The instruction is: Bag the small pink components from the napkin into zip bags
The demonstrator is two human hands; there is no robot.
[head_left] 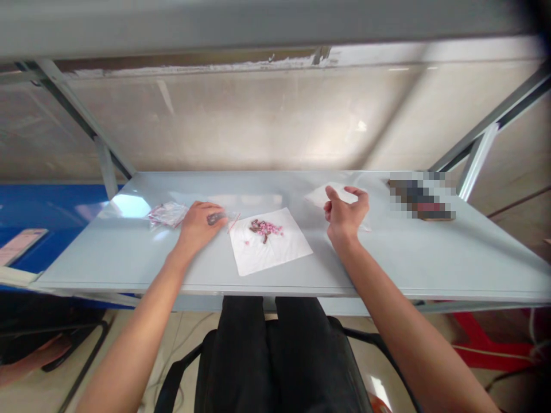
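Observation:
My left hand (201,222) rests on the table with its fingers curled over a small clear zip bag (216,218) holding dark pieces. The bag's red seal strip points toward a white paper sheet (284,252). On that sheet lies a loose heap of pink beads (271,228), mixed with several dark brown, tube-like pieces (253,227). To the right, my right hand (346,215) hovers with thumb and forefinger apart, and nothing shows between them. Beneath and behind it is another white sheet (318,196), partly hidden by the hand.
A pile of clear zip bags (167,214) with red seals lies left of my left hand. At the back right sits a pixelated dark object (422,198). A grey shelf (275,26) spans overhead. On the left, a blue surface (55,209) holds a pinkish flat item (21,245).

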